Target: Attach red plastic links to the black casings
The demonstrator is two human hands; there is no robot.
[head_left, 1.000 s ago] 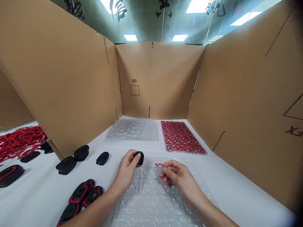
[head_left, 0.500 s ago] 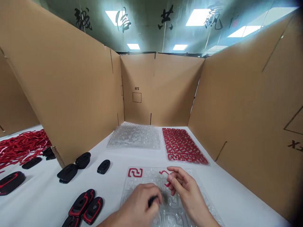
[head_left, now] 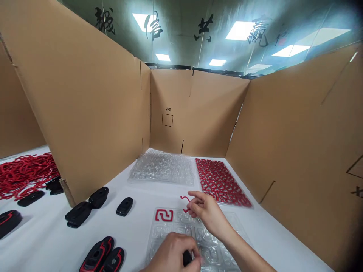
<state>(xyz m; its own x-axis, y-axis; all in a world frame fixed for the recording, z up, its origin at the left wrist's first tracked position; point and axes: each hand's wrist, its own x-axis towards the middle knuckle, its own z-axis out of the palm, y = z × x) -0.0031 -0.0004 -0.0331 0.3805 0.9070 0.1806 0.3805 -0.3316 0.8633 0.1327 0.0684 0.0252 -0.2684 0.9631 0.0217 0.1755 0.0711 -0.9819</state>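
Note:
My right hand pinches a thin, bent red trim strip above the far part of a clear plastic tray. The strip's ends stick out to the left of my fingertips. Nearer to me, my left hand is closed round a small black casing, mostly hidden by the fingers. That hand is over the tray's near part. In the tray's far left pocket lies a red trim piece shaped like interlocking hooks. The other pockets in sight look transparent.
Black casings with red trim lie at the near left, plain black casings farther back. A filled red tray and stacked clear trays stand behind. Cardboard walls enclose the table; loose red strips heap at far left.
My right hand has moved up and left with the red strip, away from my left hand. My left hand has come slightly nearer to me, still round the black casing. The view has shifted slightly.

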